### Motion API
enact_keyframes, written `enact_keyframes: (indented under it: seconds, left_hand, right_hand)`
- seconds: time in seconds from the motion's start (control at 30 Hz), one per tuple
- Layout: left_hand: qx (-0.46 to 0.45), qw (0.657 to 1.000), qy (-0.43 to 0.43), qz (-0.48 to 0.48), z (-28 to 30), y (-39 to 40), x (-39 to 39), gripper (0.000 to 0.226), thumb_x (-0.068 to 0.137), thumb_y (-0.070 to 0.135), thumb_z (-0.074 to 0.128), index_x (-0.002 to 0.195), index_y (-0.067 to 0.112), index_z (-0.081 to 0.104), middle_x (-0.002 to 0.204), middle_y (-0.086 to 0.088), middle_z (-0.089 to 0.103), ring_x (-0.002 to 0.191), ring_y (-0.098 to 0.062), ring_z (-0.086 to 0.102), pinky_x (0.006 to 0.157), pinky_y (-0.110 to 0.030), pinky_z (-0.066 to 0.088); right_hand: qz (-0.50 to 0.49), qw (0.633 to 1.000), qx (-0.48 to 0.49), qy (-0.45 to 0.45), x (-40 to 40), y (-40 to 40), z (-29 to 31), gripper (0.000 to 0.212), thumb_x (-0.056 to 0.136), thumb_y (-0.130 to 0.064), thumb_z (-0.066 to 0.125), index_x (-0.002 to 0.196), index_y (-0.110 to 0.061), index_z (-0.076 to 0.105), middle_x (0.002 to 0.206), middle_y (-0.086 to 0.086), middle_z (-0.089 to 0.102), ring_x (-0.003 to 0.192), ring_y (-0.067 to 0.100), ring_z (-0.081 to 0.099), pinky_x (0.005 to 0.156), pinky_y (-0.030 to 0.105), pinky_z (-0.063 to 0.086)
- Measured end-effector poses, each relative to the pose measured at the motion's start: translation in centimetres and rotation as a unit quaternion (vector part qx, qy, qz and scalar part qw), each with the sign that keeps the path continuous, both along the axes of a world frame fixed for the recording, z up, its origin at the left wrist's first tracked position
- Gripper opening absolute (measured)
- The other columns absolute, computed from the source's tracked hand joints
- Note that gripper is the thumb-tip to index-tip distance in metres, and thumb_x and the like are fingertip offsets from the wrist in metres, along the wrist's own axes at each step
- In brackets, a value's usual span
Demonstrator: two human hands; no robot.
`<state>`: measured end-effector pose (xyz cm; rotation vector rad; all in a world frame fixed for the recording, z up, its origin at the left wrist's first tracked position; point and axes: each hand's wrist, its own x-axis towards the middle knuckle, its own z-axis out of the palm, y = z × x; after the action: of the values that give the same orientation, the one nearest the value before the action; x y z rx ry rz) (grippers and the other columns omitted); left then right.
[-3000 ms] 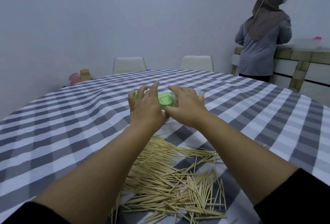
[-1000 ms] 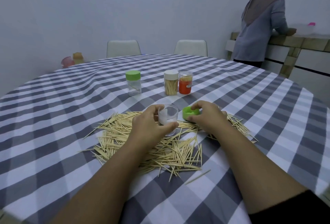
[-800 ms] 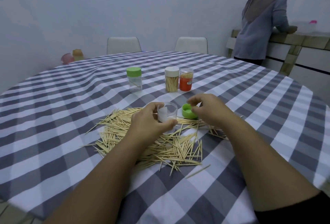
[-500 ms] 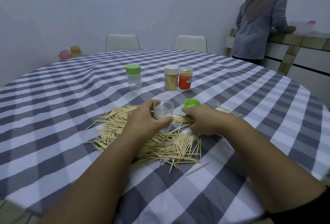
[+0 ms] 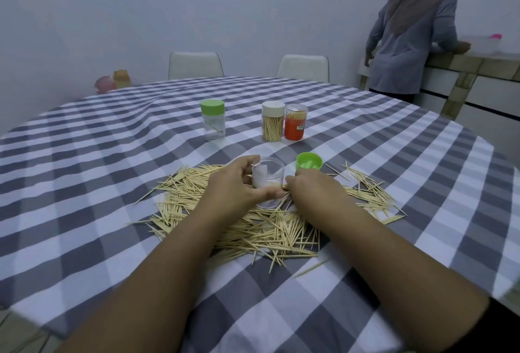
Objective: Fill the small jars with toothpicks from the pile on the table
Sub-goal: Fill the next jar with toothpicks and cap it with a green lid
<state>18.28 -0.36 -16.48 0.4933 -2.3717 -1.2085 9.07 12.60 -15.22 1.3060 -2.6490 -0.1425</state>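
The left hand [image 5: 230,192] grips an open clear jar [image 5: 268,181] over the toothpick pile [image 5: 270,226]. The right hand [image 5: 312,192], fingers curled, presses into the pile at the jar's 3 o'clock. A green lid [image 5: 309,161] lies at 1 o'clock; three capped jars [image 5: 269,121] stand at 12 on the tabletop [image 5: 84,183].

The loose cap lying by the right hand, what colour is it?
Bright green cap, clearest in the head view.

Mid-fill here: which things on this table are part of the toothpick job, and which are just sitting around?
In the job:
- open clear jar held by left hand
- right hand on toothpick pile
- green lid
- green-lidded jar
- white-lidded jar
- orange jar

Lying about:
- pink and orange containers
- two chairs
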Motion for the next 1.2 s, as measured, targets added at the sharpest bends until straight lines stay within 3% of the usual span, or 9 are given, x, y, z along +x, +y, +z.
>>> enact_keyframes:
  seconds: [0.2, 0.3, 0.43, 0.53, 0.7, 0.83, 0.97, 1.07, 1.2]
  left_hand:
    - [-0.089, 0.988, -0.123, 0.023, 1.0, -0.6, 1.1, 0.106, 0.054, 0.066, 0.076, 0.145, 0.037, 0.03, 0.133, 0.017, 0.053, 0.137, -0.019, 0.028, 0.111, -0.038, 0.017]
    - [-0.072, 0.987, -0.144, -0.01, 1.5, -2.0, 1.7, 0.112, 0.05, 0.072, 0.075, 0.146, 0.043, 0.025, 0.137, 0.024, 0.047, 0.137, -0.02, 0.03, 0.114, -0.044, 0.021]
    - [-0.01, 0.996, -0.093, -0.003, 2.2, -4.7, 2.4, 0.075, 0.077, 0.046, 0.07, 0.143, 0.038, 0.035, 0.13, 0.023, 0.051, 0.119, -0.009, 0.049, 0.097, -0.029, 0.038]
    - [-0.085, 0.987, -0.131, 0.031, 2.2, -6.0, 2.3, 0.058, 0.079, 0.047, 0.059, 0.135, 0.044, 0.045, 0.13, 0.022, 0.052, 0.127, -0.02, 0.043, 0.107, -0.042, 0.036]
    - [-0.246, 0.945, -0.217, -0.011, 3.2, -4.9, 0.5, 0.046, 0.095, 0.03, 0.049, 0.139, 0.042, 0.042, 0.145, 0.001, 0.045, 0.128, -0.022, 0.044, 0.105, -0.036, 0.038]
    - [-0.283, 0.928, -0.238, -0.047, 3.2, -4.5, -1.0, 0.056, 0.096, 0.024, 0.045, 0.147, 0.037, 0.028, 0.151, 0.002, 0.037, 0.133, -0.022, 0.038, 0.108, -0.035, 0.035]
    - [-0.329, 0.905, -0.263, -0.063, 2.4, -4.3, -2.5, 0.063, 0.096, 0.032, 0.043, 0.152, 0.026, 0.015, 0.156, -0.002, 0.025, 0.142, -0.026, 0.024, 0.115, -0.036, 0.021]
    - [-0.352, 0.893, -0.272, -0.066, 1.3, -4.1, -3.0, 0.063, 0.096, 0.034, 0.041, 0.152, 0.02, 0.014, 0.154, -0.008, 0.03, 0.142, -0.025, 0.026, 0.118, -0.037, 0.015]
    - [-0.407, 0.878, -0.245, -0.06, 0.4, -4.2, -3.1, 0.052, 0.095, 0.026, 0.038, 0.145, 0.018, 0.029, 0.138, -0.009, 0.051, 0.129, -0.025, 0.044, 0.115, -0.037, 0.022]
  right_hand:
    - [-0.01, 0.999, 0.012, 0.045, -1.0, 0.5, -0.2, 0.026, 0.089, -0.014, 0.058, 0.114, -0.009, 0.061, 0.11, 0.01, 0.059, 0.104, 0.029, 0.055, 0.083, 0.036, 0.044]
    - [-0.031, 0.999, -0.015, 0.023, -1.6, 1.1, 0.0, 0.027, 0.087, -0.007, 0.053, 0.112, -0.012, 0.062, 0.108, 0.009, 0.06, 0.101, 0.028, 0.057, 0.084, 0.036, 0.045]
    - [-0.067, 0.993, -0.086, -0.047, -2.5, 1.5, 0.5, 0.027, 0.086, -0.004, 0.054, 0.109, -0.015, 0.062, 0.108, 0.008, 0.06, 0.099, 0.027, 0.057, 0.081, 0.033, 0.045]
    - [-0.102, 0.969, -0.173, -0.143, -3.0, 1.3, 1.0, 0.022, 0.091, -0.002, 0.046, 0.1, -0.016, 0.06, 0.103, 0.009, 0.058, 0.09, 0.024, 0.053, 0.07, 0.029, 0.038]
    - [-0.041, 0.808, -0.445, -0.385, -2.3, 1.0, 2.4, 0.021, 0.097, -0.008, 0.047, 0.088, -0.021, 0.061, 0.087, 0.003, 0.065, 0.09, 0.018, 0.061, 0.075, 0.031, 0.048]
    - [0.015, 0.692, -0.552, -0.466, -2.0, -0.2, 3.4, 0.023, 0.095, -0.004, 0.049, 0.088, -0.021, 0.063, 0.082, 0.002, 0.072, 0.097, 0.022, 0.068, 0.099, 0.041, 0.046]
    - [0.076, 0.561, -0.616, -0.548, -1.4, -1.5, 4.1, 0.022, 0.095, 0.002, 0.045, 0.094, -0.011, 0.063, 0.072, -0.001, 0.072, 0.09, 0.02, 0.069, 0.094, 0.032, 0.05]
    - [0.094, 0.524, -0.625, -0.571, -0.6, -2.2, 3.5, 0.022, 0.094, 0.003, 0.044, 0.092, -0.009, 0.062, 0.071, 0.001, 0.07, 0.083, 0.017, 0.07, 0.087, 0.027, 0.054]
    - [0.081, 0.561, -0.603, -0.561, -0.2, -2.6, 1.9, 0.019, 0.093, -0.001, 0.05, 0.093, -0.013, 0.064, 0.083, 0.007, 0.073, 0.096, 0.022, 0.068, 0.091, 0.03, 0.05]
